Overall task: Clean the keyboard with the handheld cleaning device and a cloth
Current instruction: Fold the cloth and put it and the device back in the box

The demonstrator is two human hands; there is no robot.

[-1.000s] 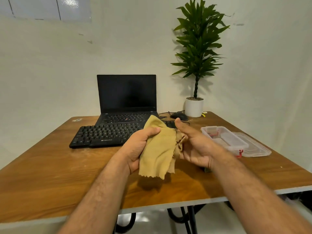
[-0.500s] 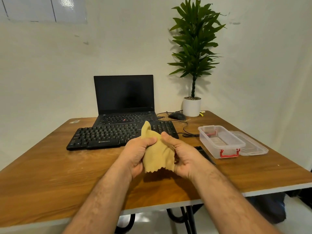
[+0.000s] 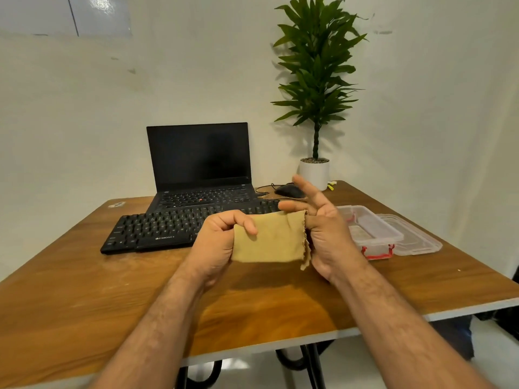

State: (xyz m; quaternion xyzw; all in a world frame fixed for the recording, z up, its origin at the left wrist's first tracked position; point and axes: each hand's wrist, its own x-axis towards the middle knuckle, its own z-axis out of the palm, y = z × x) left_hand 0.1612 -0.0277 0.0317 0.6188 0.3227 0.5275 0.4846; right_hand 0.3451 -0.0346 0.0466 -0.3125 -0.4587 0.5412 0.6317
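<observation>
Two hands: both raised over the table (image 3: pixel 84 304), sharing one cloth (image 3: pixel 269 237) between them.
Left hand (image 3: pixel 222 242): thumb and curled fingers pinch the cloth's left edge.
Right hand (image 3: pixel 323 228): fingers mostly spread; whether it truly pinches the cloth's right edge or only touches it, I cannot tell, since the fabric hides the contact.
Cloth: tan, folded into a flat rectangle, held off the table, one ragged corner hanging at its right.
Keyboard (image 3: pixel 157 228): black, flat on the table at about 11 o'clock from the hands, just beyond them; its right end is hidden behind the cloth.
Long axis: runs 9 to 3 o'clock, crosswise to the forearms, so a wipe would likely travel sideways along the rows.
Nearer hand: the left sits closer to the visible keys; the right is nearer the hidden end.
Cleaning device: not identifiable here.
Behind: laptop (image 3: pixel 199 164) at 12 o'clock, touching or just beyond the keyboard.
At 2 o'clock: clear box (image 3: pixel 370 231) with its lid beside it.
</observation>
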